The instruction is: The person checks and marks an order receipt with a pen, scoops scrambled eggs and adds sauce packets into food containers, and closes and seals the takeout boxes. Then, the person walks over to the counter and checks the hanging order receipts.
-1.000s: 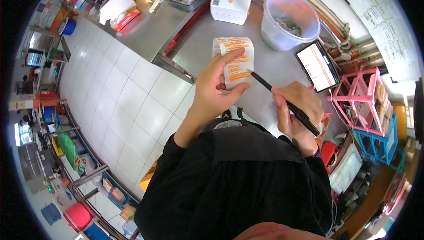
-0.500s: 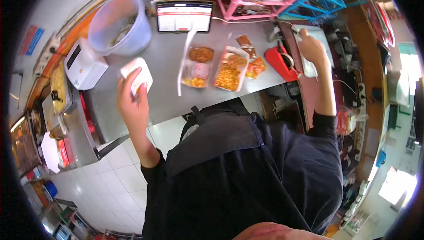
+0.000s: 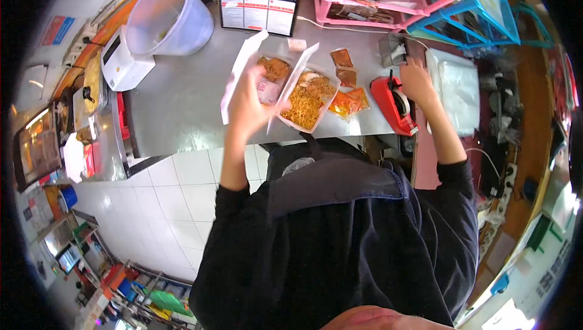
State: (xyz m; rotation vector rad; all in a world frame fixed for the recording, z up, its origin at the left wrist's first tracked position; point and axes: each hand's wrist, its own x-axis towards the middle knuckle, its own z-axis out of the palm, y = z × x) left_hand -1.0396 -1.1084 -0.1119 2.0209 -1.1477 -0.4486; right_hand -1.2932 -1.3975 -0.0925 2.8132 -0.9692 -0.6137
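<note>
My left hand (image 3: 248,102) is over the left food box (image 3: 238,66), its fingers and thumb spread apart. This box holds a brown fried piece (image 3: 274,69) and a wrapped pack with pink print (image 3: 268,92). Beside it stands an open white box of noodles (image 3: 306,102), its lid raised. A small whitish block (image 3: 296,44) lies behind the boxes. My right hand (image 3: 419,84) is next to the red tape dispenser (image 3: 388,105), near a small mesh holder (image 3: 392,51). Its fingers are curled; what they hold, if anything, is hidden.
Sauce sachets (image 3: 343,68) and an orange packet (image 3: 350,103) lie right of the noodles. A tablet (image 3: 258,13), a clear bucket (image 3: 170,17) and a white device (image 3: 124,66) stand behind and left. Pink racks (image 3: 376,17) and clear plastic bags (image 3: 452,90) are at right.
My left hand has moved right to the food boxes, and the white object is out of it. A whitish block now lies behind the boxes. My right hand has come closer to the tape dispenser.
</note>
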